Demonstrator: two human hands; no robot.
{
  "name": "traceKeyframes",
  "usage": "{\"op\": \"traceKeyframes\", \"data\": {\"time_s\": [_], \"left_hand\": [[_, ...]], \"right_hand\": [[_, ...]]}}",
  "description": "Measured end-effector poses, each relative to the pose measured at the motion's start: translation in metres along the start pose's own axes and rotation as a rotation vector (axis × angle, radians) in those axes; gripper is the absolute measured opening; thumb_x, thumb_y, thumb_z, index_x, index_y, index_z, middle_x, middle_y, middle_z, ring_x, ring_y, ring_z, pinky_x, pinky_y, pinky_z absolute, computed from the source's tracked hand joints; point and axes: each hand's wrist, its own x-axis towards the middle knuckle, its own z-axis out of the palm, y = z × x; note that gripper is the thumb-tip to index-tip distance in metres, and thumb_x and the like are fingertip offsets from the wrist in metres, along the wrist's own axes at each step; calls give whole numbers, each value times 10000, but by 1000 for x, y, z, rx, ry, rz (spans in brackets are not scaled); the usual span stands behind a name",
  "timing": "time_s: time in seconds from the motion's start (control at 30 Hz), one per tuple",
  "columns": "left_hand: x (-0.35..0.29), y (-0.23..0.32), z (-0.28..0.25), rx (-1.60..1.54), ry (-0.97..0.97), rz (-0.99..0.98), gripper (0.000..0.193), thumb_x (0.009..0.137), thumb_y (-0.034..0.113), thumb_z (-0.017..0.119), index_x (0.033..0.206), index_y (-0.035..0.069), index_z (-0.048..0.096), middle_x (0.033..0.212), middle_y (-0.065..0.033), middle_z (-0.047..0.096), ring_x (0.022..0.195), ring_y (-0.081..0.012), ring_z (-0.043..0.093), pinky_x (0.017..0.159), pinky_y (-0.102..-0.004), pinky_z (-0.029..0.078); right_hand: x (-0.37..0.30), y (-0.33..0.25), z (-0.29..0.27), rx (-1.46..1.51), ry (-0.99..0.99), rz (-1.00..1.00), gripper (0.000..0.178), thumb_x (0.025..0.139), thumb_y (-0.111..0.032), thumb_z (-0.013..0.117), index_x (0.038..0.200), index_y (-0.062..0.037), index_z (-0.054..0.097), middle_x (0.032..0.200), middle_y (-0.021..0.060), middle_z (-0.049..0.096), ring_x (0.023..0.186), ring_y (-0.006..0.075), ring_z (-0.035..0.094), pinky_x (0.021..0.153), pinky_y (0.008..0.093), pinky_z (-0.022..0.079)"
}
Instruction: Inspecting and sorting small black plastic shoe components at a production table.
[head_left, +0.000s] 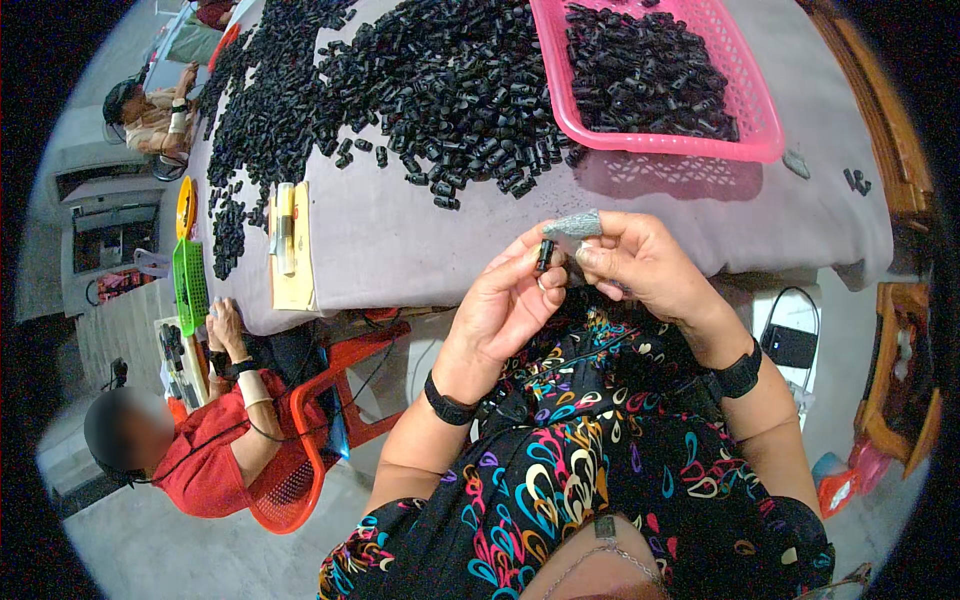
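Observation:
Just past the near edge of the table, my left hand (513, 297) pinches a small black cylindrical plastic piece (545, 256) upright between thumb and fingers. Close against it, my right hand (640, 262) has its fingers curled. A grey textured finger cover (574, 224) sits over its index finger, reaching to the top of the black piece. Whatever lies between the right thumb and fingers is too small or hidden to make out. Beyond my hands, a large heap of similar black pieces (460, 90) spreads over the grey tablecloth (400, 240).
A pink plastic basket (665, 148) holds more black pieces. Left of my hands lie a tan envelope (299, 275) and a clear tube (285, 230). A green basket (187, 285) stands beside a co-worker in red (215, 450) on a red chair (300, 480). Another person (155, 115) sits farther off.

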Motion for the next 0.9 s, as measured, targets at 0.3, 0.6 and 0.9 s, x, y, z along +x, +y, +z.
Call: {"op": "traceKeyframes", "data": {"time_s": [0.3,0.6,0.9], "left_hand": [[29,44,65,343,-31,152,287,883,111,575,1151,28,514,951,-66,603,798,-152,613,715,-266,529],[41,75,89,760,47,475,452,922,222,530,1292,-13,419,1263,-179,507,1098,-290,560,861,-336,496],[-24,91,-25,745,482,696,265,885,115,586,1127,10,565,962,-68,635,794,-127,610,651,-216,478]], "right_hand": [[-2,1,-16,-217,287,-175,264,866,-128,575,1100,-8,584,811,-62,542,700,16,444,593,200,395],[0,1,-15,-340,309,-251,214,852,-136,593,1023,-8,598,805,-40,549,731,32,462,630,224,416],[3,5,-16,-348,283,-258,236,858,-145,589,1054,-13,592,776,-56,512,698,29,430,605,213,389]]}}
